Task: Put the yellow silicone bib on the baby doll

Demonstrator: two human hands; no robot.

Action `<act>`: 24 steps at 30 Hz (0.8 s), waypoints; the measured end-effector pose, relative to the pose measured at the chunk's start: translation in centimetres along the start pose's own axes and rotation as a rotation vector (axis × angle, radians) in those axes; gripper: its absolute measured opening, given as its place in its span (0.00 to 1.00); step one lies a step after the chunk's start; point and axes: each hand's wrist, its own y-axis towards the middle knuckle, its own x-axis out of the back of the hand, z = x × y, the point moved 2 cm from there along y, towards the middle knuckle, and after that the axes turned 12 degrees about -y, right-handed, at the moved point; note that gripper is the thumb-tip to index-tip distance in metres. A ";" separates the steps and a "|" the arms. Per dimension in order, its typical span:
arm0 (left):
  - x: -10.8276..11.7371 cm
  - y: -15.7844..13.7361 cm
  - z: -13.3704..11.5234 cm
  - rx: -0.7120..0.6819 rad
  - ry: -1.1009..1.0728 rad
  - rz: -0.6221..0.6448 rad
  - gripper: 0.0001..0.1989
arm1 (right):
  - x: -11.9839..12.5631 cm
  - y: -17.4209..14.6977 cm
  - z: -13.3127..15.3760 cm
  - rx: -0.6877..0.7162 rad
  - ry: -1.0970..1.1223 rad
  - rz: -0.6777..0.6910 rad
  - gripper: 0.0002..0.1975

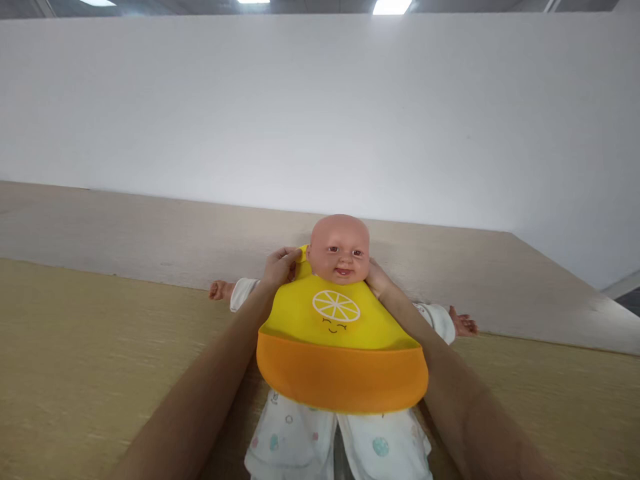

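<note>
A plastic baby doll [340, 252] in a white spotted romper is laid on its back on the tan woven-textured desk [75, 360], near the far edge, where a paler wooden board [150, 233] runs along a white wall [320, 113]. A yellow silicone bib [340, 347] with an orange catch pocket is spread over the doll's chest; nothing can be seen inside the pocket (its opening is turned away from the camera).

The doll's small pink hand [219, 290] is stretched out toward the left edge of the desk. Next to it, the left hand [280, 265] is reached forward on a straight forearm, and its fingers are curled closed around the bib's neck strap at the doll's shoulder, just beside the head. The bib is printed with a white lemon slice and a small smiling face, and its orange pocket bulges outward over the doll's waist, with the romper legs shown below it.

The right hand [377, 279] is pressed against the other side of the doll's neck; its fingers are hidden behind the head and bib, so its grip cannot be told. Farther right, the doll's other hand [463, 325] is laid on the desk.
</note>
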 end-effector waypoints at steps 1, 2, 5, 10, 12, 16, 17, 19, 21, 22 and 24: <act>0.0 0.0 0.0 -0.016 -0.007 -0.004 0.12 | 0.0 0.0 0.0 0.000 -0.001 0.000 0.16; 0.0 0.0 0.1 -0.031 -0.016 -0.006 0.12 | 0.1 0.1 -0.1 0.001 -0.001 0.001 0.16; -0.1 -0.2 0.1 -0.063 -0.033 -0.011 0.13 | 0.1 0.2 -0.1 0.009 -0.002 0.002 0.17; -0.3 -0.6 -0.3 -0.100 -0.038 -0.019 0.15 | 0.2 0.4 -0.1 0.036 0.006 -0.012 0.16; -0.5 -1.0 -0.7 -0.112 -0.017 -0.012 0.20 | 0.3 0.4 -0.2 0.039 0.008 -0.013 0.15; -1.1 -1.8 -1.2 -0.099 0.049 0.001 0.17 | 0.4 0.5 -0.5 0.042 -0.021 -0.011 0.11; -1.3 -1.9 -1.2 -0.096 0.050 0.000 0.15 | 0.5 0.6 -0.5 0.045 -0.034 -0.005 0.10; -1.5 -2.0 -1.3 -0.097 0.035 -0.001 0.16 | 0.6 1.0 -0.6 0.044 -0.056 0.023 0.10; -1.5 -1.9 -1.2 -0.094 0.019 -0.001 0.17 | 0.8 1.5 -0.7 0.014 -0.062 0.065 0.11; -1.5 -1.9 -1.2 -0.089 0.014 0.000 0.18 | 1.0 1.8 -0.7 -0.004 -0.066 0.085 0.10; -1.4 -1.9 -1.2 -0.075 0.007 -0.005 0.21 | 1.2 2.2 -1.0 -0.027 -0.077 0.109 0.09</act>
